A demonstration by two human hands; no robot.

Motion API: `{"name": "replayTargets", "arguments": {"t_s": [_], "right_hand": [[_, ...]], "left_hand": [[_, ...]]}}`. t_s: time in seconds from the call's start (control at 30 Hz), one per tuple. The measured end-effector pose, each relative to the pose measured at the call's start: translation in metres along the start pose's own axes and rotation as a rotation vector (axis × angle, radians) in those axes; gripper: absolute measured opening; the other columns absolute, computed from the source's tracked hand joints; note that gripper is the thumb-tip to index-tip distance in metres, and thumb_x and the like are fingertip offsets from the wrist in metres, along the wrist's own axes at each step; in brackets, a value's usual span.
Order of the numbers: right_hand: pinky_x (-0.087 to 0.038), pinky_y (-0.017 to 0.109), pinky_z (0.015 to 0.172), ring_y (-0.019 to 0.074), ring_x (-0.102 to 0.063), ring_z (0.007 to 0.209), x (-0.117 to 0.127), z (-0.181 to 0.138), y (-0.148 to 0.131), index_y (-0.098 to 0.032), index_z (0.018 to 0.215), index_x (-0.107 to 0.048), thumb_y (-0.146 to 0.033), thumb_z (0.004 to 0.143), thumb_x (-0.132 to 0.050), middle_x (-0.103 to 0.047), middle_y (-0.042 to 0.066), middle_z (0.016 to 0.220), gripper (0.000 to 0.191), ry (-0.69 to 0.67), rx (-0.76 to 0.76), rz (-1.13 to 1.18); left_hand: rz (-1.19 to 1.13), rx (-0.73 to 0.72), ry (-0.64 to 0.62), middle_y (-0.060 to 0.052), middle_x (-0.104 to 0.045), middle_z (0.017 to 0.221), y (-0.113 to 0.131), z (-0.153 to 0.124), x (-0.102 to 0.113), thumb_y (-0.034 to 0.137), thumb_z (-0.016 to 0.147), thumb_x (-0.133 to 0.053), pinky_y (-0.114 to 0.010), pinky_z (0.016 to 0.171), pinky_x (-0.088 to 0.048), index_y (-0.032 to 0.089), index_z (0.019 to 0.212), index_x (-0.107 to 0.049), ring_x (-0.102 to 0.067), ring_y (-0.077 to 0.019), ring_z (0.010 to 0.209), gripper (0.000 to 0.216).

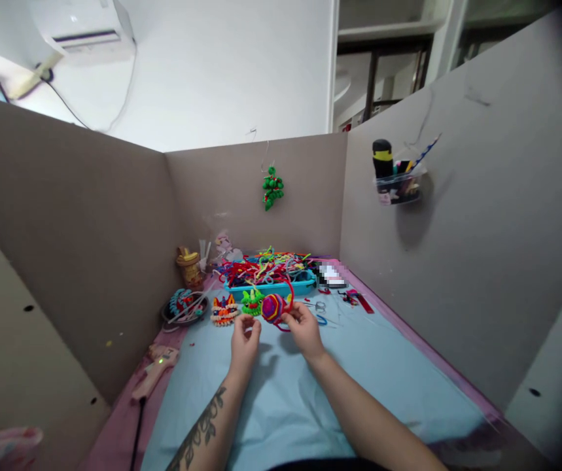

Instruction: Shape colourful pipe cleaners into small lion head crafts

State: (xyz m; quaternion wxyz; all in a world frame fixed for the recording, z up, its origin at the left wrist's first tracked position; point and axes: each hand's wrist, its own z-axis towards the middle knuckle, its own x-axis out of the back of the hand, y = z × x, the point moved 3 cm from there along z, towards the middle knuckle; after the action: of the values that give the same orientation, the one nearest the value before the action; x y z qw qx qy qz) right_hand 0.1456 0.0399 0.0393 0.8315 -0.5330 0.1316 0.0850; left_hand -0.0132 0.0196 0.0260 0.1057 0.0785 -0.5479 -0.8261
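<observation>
My right hand [305,332] is closed on a round pipe-cleaner piece [273,309], wound in purple, red, orange and yellow bands. A red pipe-cleaner end loops up from it, and another red strand curves below. Just left of this piece is my left hand [245,337], its fingers curled together in a pinch; whatever they may hold is too small to make out. Beyond my hands sit a green pipe-cleaner figure [251,303] and an orange and cream one [224,310].
Behind stands a blue tray [271,288] heaped with pipe cleaners. A dark bowl [185,309] and a pink glue gun [156,374] with a green light lie left. Scissors [318,306] lie right. Grey panels surround the table; a clear holder [398,186] hangs right.
</observation>
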Motion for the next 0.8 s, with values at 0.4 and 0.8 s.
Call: {"name": "replayTargets", "arguments": {"t_s": [0.4,0.8], "right_hand": [[-0.042,0.028,0.064,0.018,-0.052,0.066,-0.007,-0.017,0.002,-0.024,0.071,-0.064,-0.021,0.069,-0.061,-0.059,0.001,0.066,0.004,-0.321,0.162,-0.446],[-0.045,0.028,0.065,0.0164,-0.058,0.063,-0.013,-0.022,-0.005,-0.021,0.072,-0.058,-0.025,0.069,-0.063,-0.062,-0.001,0.065,0.008,-0.307,0.028,-0.291]], "left_hand": [[0.287,-0.384,-0.259,-0.012,-0.044,0.133,0.004,-0.009,-0.006,0.017,0.069,-0.062,-0.044,0.104,-0.032,0.022,0.129,-0.039,-0.04,-0.0255,0.124,0.066],[0.365,-0.413,-0.262,-0.013,-0.042,0.127,0.013,-0.014,-0.013,0.013,0.068,-0.06,-0.043,0.101,-0.034,0.021,0.114,-0.052,-0.041,-0.0264,0.121,0.048]]}}
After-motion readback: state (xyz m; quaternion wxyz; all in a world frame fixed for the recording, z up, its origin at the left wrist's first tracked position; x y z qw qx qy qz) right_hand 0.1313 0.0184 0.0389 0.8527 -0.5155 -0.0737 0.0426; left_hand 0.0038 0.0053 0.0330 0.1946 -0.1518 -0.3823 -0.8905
